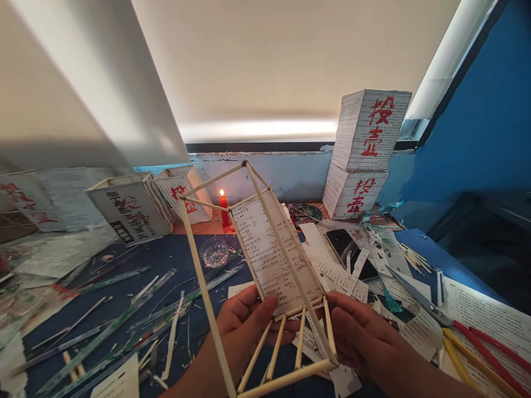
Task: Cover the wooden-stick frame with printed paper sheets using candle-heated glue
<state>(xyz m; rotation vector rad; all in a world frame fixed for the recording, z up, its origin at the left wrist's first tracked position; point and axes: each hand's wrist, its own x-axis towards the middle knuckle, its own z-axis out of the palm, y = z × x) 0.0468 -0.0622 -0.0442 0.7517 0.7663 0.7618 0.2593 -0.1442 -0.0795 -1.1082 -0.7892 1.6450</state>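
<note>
A tall box frame of thin wooden sticks (204, 284) is held up tilted between my two hands. Printed paper (265, 251) with handwriting covers its far side, and several short sticks cross the near end. My left hand (244, 326) grips the lower left edge of the papered side, its thumb pressed on the paper. On the lower right corner, my right hand (365, 331) has its fingers closed round the frame; some fingertips are hidden behind it.
Behind the frame burns a red candle (224, 210) beside a clear round dish (214, 252). Paper-covered boxes (369, 132) with red characters stand at the back. Right lie a phone (348, 251), scissors (431, 309), yellow-handled tool (468, 354) and loose sticks (415, 257). Scraps and plastic strips (112, 326) litter the left.
</note>
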